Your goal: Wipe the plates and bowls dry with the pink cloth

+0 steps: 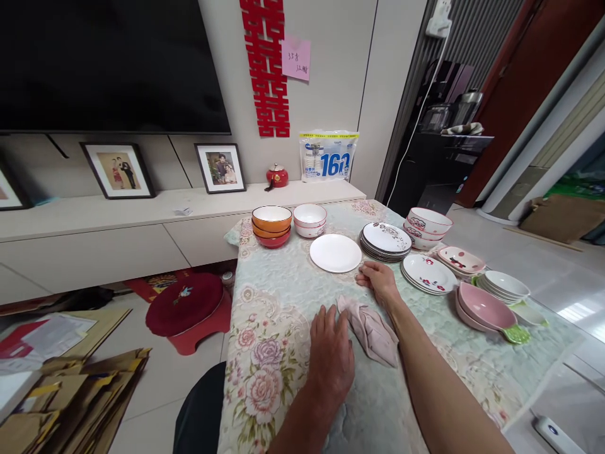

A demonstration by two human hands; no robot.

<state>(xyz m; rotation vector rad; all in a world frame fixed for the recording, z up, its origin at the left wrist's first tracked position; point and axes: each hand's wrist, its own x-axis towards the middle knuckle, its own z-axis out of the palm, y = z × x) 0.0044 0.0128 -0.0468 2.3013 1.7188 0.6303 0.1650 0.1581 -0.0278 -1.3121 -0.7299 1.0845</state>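
Note:
A plain white plate lies flat in the middle of the floral tablecloth. My right hand is at the plate's near right rim, its bent fingers closed on the edge. Closer to me, my left hand rests palm down with fingers stretched out and nothing in it. Its fingertips are beside a crumpled pale pink cloth, which lies between my two arms. Right of the white plate stands a stack of dark-rimmed patterned plates, and nearer is a stack of white plates with red flowers.
Orange and red bowls and pink-rimmed bowls stand at the back left. On the right are patterned bowls, strawberry dishes, pink handled bowls and pale green bowls. A red stool is left of the table.

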